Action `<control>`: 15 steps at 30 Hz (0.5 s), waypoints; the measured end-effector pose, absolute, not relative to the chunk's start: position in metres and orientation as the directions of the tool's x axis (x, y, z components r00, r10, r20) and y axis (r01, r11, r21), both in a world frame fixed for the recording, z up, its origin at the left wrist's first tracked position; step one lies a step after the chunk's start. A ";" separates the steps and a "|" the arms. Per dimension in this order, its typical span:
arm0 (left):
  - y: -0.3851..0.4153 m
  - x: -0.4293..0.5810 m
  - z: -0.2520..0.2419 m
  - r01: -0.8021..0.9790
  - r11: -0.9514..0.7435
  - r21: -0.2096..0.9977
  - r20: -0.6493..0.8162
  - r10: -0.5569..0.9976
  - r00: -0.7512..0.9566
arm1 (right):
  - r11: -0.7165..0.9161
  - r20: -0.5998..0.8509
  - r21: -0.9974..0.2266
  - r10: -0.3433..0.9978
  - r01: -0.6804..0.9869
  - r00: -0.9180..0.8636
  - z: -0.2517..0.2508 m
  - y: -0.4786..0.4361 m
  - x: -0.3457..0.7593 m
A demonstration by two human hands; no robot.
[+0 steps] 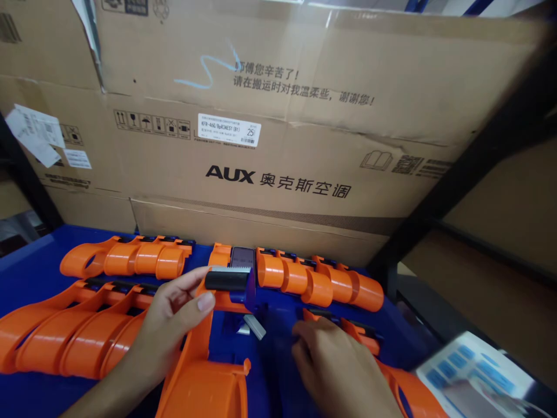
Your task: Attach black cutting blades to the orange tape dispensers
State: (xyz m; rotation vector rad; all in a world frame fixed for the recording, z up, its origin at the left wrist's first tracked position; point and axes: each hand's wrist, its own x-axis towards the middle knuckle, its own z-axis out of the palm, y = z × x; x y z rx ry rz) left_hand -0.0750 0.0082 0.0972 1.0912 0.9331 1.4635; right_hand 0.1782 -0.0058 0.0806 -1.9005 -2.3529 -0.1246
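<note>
Orange tape dispenser [204, 380] in left hand [176, 313], right hand [335, 357] apart

The dispenser [195, 339] is smooth orange plastic, shiny where light catches its curve; its roller [226, 281] looks matt black, rubber or plastic, I can't tell which. The toothed blade [230, 269] has a metallic grey look, as do the loose strips [255, 327]. Behind, the box [300, 139] is dull brown cardboard with a smooth paper label [229, 132].

AUX [230, 175] on cardboard [300, 142], 25 [250, 132] on white label [221, 134]
</note>
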 end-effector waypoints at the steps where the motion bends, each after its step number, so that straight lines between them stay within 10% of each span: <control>1: 0.008 -0.075 0.097 -0.297 -0.156 0.942 0.149 0.988 -0.047 | 0.195 0.129 0.039 0.972 0.980 -0.199 0.079 -0.006 0.177; 15: 0.006 -0.076 0.098 -0.274 -0.183 0.944 0.180 0.983 -0.038 | 0.277 0.054 0.120 0.957 0.953 -0.285 0.080 -0.012 0.155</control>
